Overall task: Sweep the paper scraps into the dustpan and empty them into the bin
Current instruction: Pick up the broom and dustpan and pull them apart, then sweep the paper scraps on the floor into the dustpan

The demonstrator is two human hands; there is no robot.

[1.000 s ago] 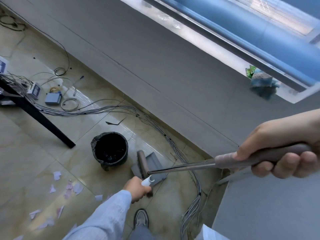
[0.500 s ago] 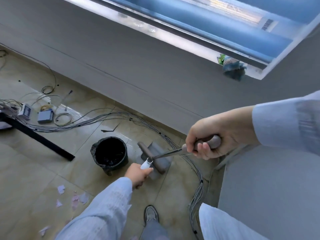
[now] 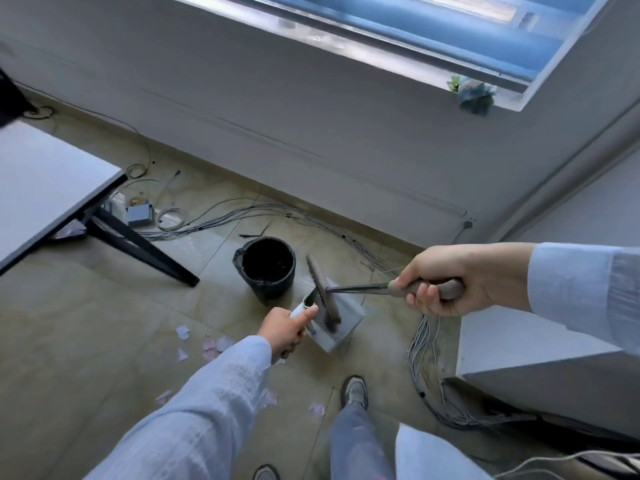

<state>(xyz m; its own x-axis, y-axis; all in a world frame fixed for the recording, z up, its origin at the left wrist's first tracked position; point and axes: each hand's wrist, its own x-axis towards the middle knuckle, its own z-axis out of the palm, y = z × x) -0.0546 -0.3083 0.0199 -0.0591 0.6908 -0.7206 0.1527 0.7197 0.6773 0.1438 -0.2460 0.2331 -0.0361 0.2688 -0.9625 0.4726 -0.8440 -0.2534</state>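
Right hand (image 3: 446,278) grips the broom (image 3: 323,289), left hand (image 3: 285,329) holds the dustpan (image 3: 337,323) beside the bin (image 3: 268,266), scraps (image 3: 211,342) on floor.

office or lab room; cable bundles (image 3: 242,216) across tiled floor (image 3: 86,323); desk (image 3: 45,188); window (image 3: 415,26)

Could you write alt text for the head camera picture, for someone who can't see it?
Seen from above, a person's right hand grips a broom handle while the left hand holds the dustpan handle, the broom head resting in the pan. A black bin stands just beyond, and paper scraps lie on the tiled floor to the left.
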